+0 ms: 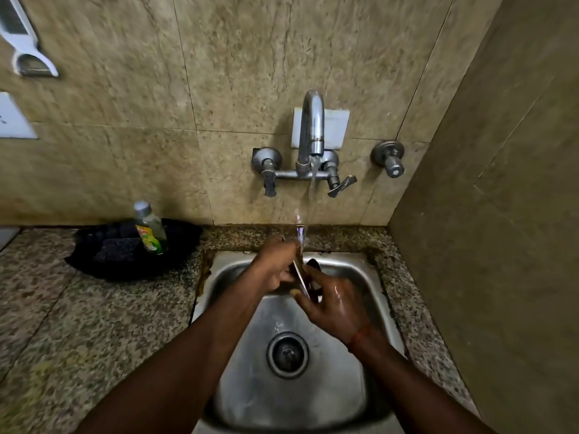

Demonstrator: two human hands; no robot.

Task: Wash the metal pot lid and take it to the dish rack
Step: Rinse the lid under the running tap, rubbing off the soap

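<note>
The metal pot lid [299,275] is held edge-on over the steel sink [369,277], so only its thin rim and a dark knob on its right side show. My left hand [275,267] grips it from the left and my right hand [336,303], wet, presses against its right face. Water runs from the wall tap [311,126] and strikes the top of the lid and my left fingers. No dish rack is in view.
A black tray [94,261] on the granite counter [78,324] left of the sink holds a scrub pad [117,249] and a dish-soap bottle [150,228]. Tap handles [340,184] and a separate valve [390,161] stick out from the tiled wall. A side wall stands close on the right.
</note>
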